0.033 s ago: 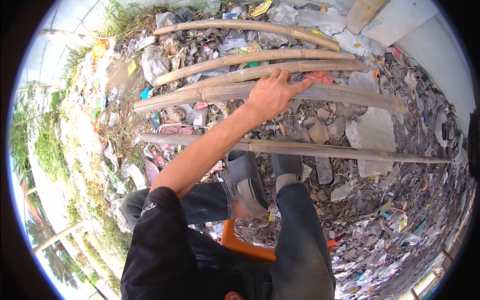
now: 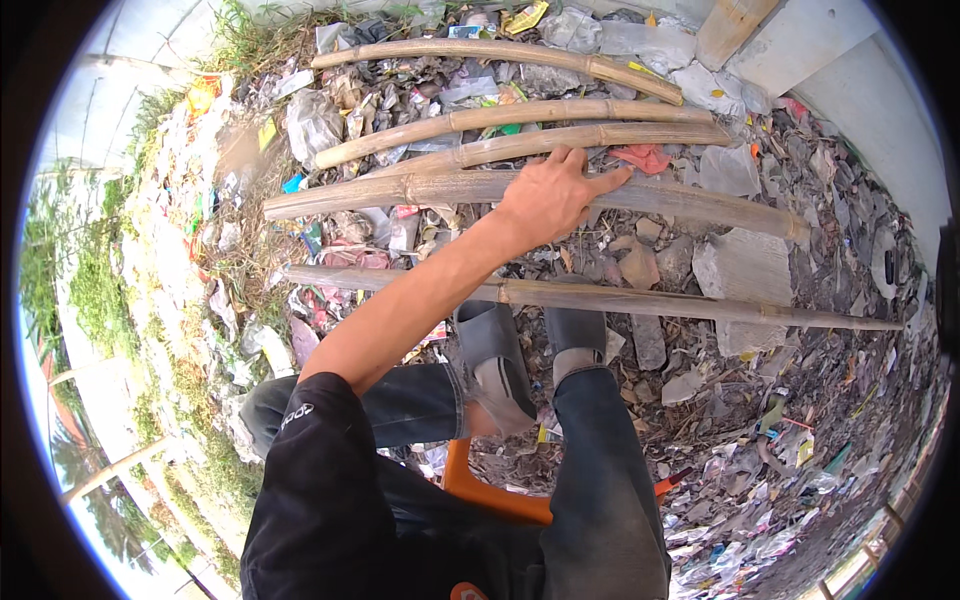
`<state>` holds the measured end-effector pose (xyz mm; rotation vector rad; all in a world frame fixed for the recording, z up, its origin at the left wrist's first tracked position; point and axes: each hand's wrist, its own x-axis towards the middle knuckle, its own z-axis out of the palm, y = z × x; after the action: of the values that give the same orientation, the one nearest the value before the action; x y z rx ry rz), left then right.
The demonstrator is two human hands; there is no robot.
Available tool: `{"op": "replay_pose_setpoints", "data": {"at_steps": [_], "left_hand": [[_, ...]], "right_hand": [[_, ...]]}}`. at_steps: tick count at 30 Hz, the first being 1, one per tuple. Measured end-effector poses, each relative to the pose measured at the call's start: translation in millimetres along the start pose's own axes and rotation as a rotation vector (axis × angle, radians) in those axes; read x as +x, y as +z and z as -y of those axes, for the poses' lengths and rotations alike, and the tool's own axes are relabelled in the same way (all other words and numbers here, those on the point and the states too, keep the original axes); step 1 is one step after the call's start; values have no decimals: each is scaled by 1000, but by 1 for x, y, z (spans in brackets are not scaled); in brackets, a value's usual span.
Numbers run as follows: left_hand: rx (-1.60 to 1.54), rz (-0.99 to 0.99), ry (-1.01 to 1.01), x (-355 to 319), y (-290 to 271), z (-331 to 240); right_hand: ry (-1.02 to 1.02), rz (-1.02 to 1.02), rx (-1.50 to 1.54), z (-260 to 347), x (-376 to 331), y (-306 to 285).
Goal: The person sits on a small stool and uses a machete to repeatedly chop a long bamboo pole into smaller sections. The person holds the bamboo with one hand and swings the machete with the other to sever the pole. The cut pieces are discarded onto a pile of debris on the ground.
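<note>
My left hand reaches forward from a black sleeve, its fingers curled over a thick bamboo pole and its thumb stretched along the right side. That pole lies crosswise, a little tilted, its right end nearer to me. Just beyond it, partly hidden by the hand, is another bamboo pole. Two more, a lighter bamboo pole and the farthest bamboo pole, lie roughly parallel behind. Closer to my feet rests a thin bamboo pole. My right hand is out of sight.
Plastic scraps, stones and dry litter cover the ground. A flat concrete slab sits under the poles' right part. A pale wall and a wooden post stand at far right. An orange stool is beneath me; grey shoes are in front.
The right end of the held bamboo pole has swung slightly toward me, and its left end has shifted slightly left. My left hand has moved slightly with it. The other poles stay put.
</note>
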<state>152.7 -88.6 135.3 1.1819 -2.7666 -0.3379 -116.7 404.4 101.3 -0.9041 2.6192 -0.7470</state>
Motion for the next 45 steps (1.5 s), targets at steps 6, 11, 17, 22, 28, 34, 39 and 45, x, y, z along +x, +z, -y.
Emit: {"op": "replay_pose_setpoints", "data": {"at_steps": [6,11,17,22,28,34,39,45], "left_hand": [[-134,285,50,-41,21,-10],[-324,413,13,-78,30,11],[-526,413,74,-110,46,38],[-515,455,60,-120,46,40],[-493,449,15,-117,40,28],[-529,470,20,-115,42,24],[-595,450,45,-117,53,23],[-595,447,29,-116,50,22]], "right_hand": [[6,-24,7,5,9,1],[5,-22,29,-3,16,-8],[9,-36,41,1,21,-9],[12,-42,51,3,23,-14],[23,-49,60,4,25,-15],[35,-52,79,2,26,-20],[45,-60,82,3,27,-21],[74,-104,95,13,23,-20]]}}
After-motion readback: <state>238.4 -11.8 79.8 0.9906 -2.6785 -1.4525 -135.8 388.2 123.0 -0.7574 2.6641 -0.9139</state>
